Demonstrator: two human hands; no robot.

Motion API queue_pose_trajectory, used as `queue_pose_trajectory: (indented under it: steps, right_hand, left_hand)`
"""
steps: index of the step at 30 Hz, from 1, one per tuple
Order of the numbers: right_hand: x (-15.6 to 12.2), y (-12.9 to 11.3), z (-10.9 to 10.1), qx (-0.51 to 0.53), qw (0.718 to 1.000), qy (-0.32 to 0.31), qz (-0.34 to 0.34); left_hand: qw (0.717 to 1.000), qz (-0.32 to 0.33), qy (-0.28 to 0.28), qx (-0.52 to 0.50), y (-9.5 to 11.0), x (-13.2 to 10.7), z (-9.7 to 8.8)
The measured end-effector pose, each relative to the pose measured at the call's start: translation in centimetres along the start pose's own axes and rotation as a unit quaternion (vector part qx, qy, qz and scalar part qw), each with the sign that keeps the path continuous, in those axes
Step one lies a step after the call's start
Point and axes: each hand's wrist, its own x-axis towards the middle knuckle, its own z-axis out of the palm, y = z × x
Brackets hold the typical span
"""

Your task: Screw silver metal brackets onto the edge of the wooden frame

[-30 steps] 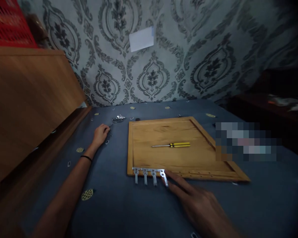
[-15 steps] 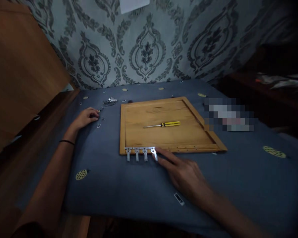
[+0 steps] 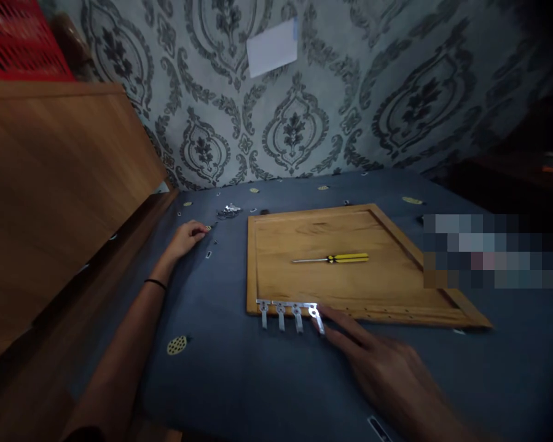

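Note:
A wooden framed panel [image 3: 276, 233] lies flat on the blue patterned cloth [image 3: 239, 374]. On it rests a yellow-handled screwdriver [image 3: 334, 259]. Several small metal brackets [image 3: 288, 313] hang off the panel's near edge. My right hand [image 3: 387, 374] lies flat with fingers stretched out, its fingertips touching the rightmost bracket. My left hand [image 3: 187, 236], a black band on its wrist, reaches far left with fingers curled in a pinch on a small piece I cannot make out, next to a little heap of metal hardware [image 3: 228, 212].
A wooden cabinet side [image 3: 50, 184] rises at the left with a red crate [image 3: 13, 43] on top. Patterned wallpaper with a white paper note [image 3: 271, 48] is behind. Small loose parts dot the cloth. Dark furniture stands at the right.
The camera tipped down and then back up, so the scene shifted in view. Both hands stay nearly where they were; the left hand's fingers stay curled by the hardware.

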Motion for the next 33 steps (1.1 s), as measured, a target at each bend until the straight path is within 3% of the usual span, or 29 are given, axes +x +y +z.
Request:
queue_pose_trajectory:
  steps: [9,20,27,33]
  right_hand:
    - [0.1,-0.1,-0.1,-0.001,1.0,-0.011,0.004]
    - [-0.3,-0.3,0.8,-0.006,0.999,-0.019,0.026]
    - [0.7,-0.7,-0.9,0.01,0.997,-0.075,0.031]
    - [0.7,-0.8,-0.9,0.004,0.995,-0.097,0.032]
  left_hand:
    - [0.999,-0.021,0.027,0.001,0.8,-2.0,2.0]
    - [0.998,-0.017,0.04,0.043,2.6,-2.3,3.2]
    - [0.997,-0.032,0.042,0.055,2.8,-2.1,3.3]
    - [0.996,-0.028,0.056,0.07,3.5,-2.6,2.9]
